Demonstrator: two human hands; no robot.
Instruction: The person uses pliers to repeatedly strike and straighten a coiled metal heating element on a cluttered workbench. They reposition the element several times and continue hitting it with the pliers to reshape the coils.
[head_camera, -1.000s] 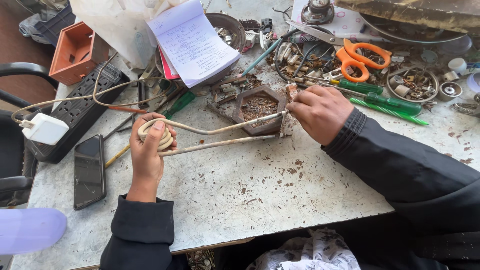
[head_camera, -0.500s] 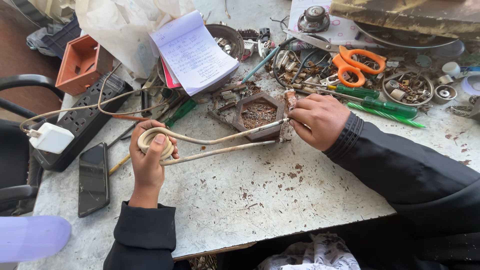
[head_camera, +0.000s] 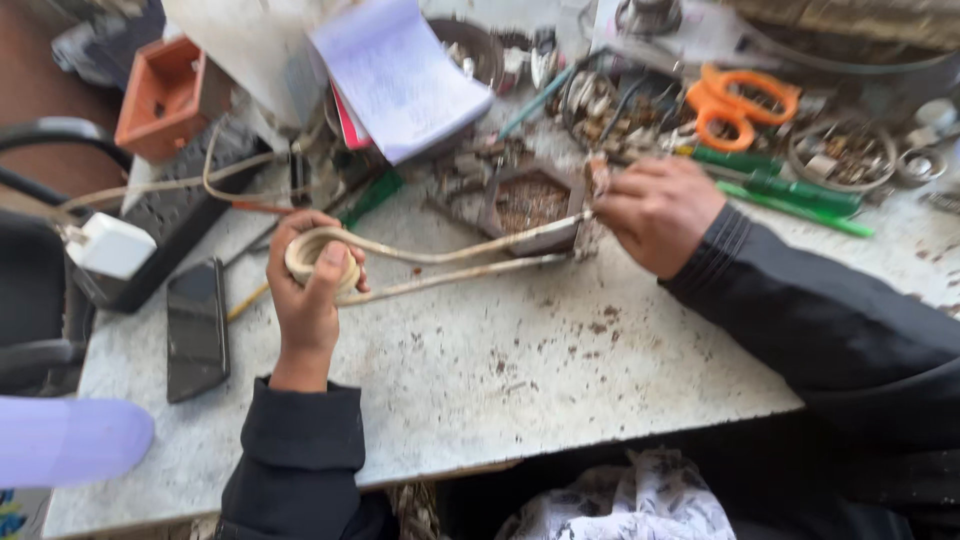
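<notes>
While my left hand (head_camera: 308, 300) curls shut around a roll of pale tape (head_camera: 318, 262), two strands (head_camera: 470, 262) of it run right across the table (head_camera: 500, 370) to my right hand (head_camera: 655, 212). That hand is closed too, fingers folded down over the far ends of the strands, pinching them just beside a small brown tray (head_camera: 530, 205) of rusty bits. The upper strand sags a little in the middle; the lower one lies straighter, close to the tabletop. The roll sits upright in my left grip, thumb on its near side, fingers wrapped over the top.

Left of my left hand a dark phone (head_camera: 195, 325) lies flat, and beyond it a black power strip (head_camera: 165, 225) carries a white plug (head_camera: 108, 245). An orange box (head_camera: 165, 95) stands at the far left corner. An open notebook (head_camera: 400, 75) leans at the far side, with a green screwdriver (head_camera: 775, 185) and orange scissors (head_camera: 740, 105) to the far right, near round tins (head_camera: 845, 150) of small metal parts. The tabletop is pale, scuffed and speckled with brown crumbs. Patterned cloth (head_camera: 630, 500) shows at the near edge, below the table. The view is somewhat blurred, so finer details of the clutter are hard to tell.
</notes>
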